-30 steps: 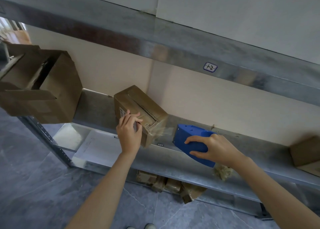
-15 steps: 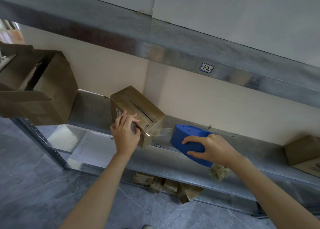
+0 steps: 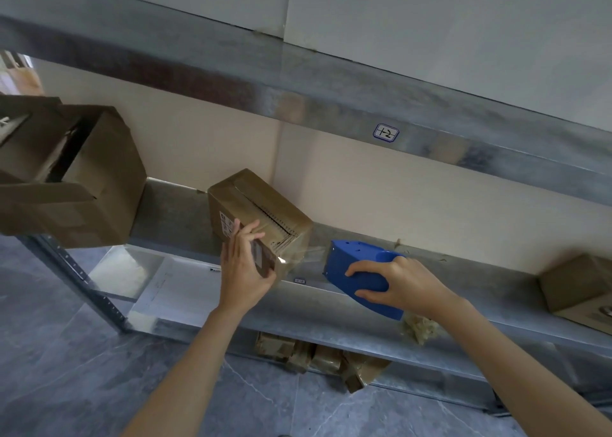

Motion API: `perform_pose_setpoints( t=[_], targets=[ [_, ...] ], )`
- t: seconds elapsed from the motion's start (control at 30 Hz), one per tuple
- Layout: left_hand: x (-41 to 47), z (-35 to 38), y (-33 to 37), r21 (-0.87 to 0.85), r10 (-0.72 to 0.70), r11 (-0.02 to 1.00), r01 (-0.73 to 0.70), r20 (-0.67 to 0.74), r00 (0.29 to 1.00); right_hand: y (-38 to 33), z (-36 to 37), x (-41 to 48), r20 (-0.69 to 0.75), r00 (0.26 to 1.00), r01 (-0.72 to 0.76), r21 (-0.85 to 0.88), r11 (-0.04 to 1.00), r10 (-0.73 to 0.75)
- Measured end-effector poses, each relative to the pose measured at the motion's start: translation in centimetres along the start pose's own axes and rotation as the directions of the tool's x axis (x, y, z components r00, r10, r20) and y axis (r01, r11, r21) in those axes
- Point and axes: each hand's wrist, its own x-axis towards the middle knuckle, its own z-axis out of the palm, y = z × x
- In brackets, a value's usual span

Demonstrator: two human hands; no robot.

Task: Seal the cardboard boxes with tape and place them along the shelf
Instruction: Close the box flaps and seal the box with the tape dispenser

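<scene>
The small cardboard box [image 3: 261, 218] stands on the metal shelf [image 3: 331, 307], near its front edge. The left hand [image 3: 243, 271] lies flat against the box's near side, fingers straight and pressing. Just to the right, the right hand [image 3: 397, 284] is curled round the blue tape dispenser [image 3: 354, 268]. A clear strip of tape [image 3: 308, 254] stretches from it to the box's corner. A larger open box [image 3: 82, 178] stands further left.
</scene>
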Motion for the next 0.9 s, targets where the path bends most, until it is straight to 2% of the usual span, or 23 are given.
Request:
perform_pose_setpoints(
  t=[0.13, 0.27, 0.37, 0.47, 0.67, 0.9],
  targets=[
    [0.0, 0.4, 0.4, -0.052, -0.011, 0.999, 0.014, 0.051, 0.999, -0.2, -0.3, -0.1, -0.013, 1.000, 0.000, -0.009, 1.000, 0.000],
    [0.2, 0.8, 1.6, -0.101, -0.082, 0.992, 0.080, -0.016, 0.997, -0.3, -0.8, -0.4, -0.025, 1.000, 0.007, -0.040, 0.999, -0.008],
    [0.0, 0.5, 1.7, -0.130, -0.084, 0.988, 0.079, -0.034, 0.996, -0.4, -1.3, -0.6, -0.042, 0.999, 0.020, -0.041, 0.999, -0.021],
    [-0.2, -0.3, 0.8, -0.128, -0.027, 0.991, 0.028, 0.014, 1.000, -0.9, -1.6, -0.8, -0.065, 0.996, 0.059, -0.037, 0.998, -0.062],
    [0.5, -4.5, -1.0, -0.119, 0.034, 0.993, -0.011, 0.195, 0.980, -3.0, -2.0, -0.1, -0.101, 0.979, 0.175, -0.007, 0.985, -0.175],
    [0.7, -7.4, -2.5, -0.105, -0.064, 0.991, 0.079, 0.146, 0.987, -6.4, -2.1, 2.8, -0.107, 0.952, 0.291, 0.020, 0.957, -0.287]
  ],
)
